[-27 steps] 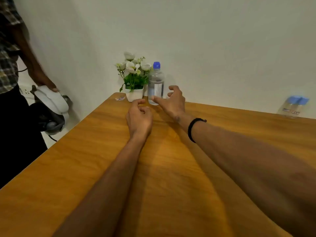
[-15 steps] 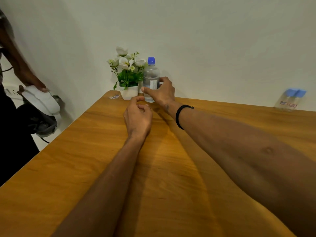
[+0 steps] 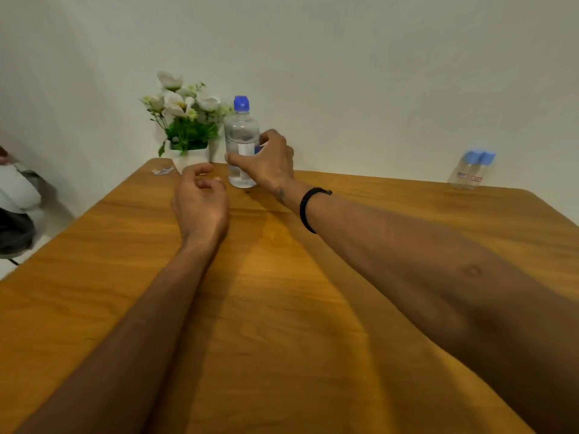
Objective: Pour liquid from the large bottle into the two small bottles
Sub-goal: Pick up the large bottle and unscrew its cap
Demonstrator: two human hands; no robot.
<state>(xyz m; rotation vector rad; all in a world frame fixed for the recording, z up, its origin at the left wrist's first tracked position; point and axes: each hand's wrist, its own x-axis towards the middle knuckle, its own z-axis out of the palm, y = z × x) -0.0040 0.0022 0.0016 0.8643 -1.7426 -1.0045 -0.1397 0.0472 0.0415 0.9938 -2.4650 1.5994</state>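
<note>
A large clear bottle (image 3: 241,133) with a blue cap stands upright at the table's far left, holding clear liquid. My right hand (image 3: 269,162) is wrapped around its lower half, thumb across the front. My left hand (image 3: 200,202) hovers just left of and in front of the bottle, fingers loosely curled, holding nothing. Two small clear bottles (image 3: 471,170) with blue caps stand side by side at the far right edge, against the wall.
A white pot of white flowers (image 3: 188,133) stands right beside the large bottle on its left. A small wrapper (image 3: 163,170) lies at the wooden table's (image 3: 282,308) far left corner. Off the left edge, another person holds a white device (image 3: 17,189).
My right hand has reached forward and closed around the large bottle. My left hand has opened slightly and stayed close by. The person at the left has drifted mostly out of view.
</note>
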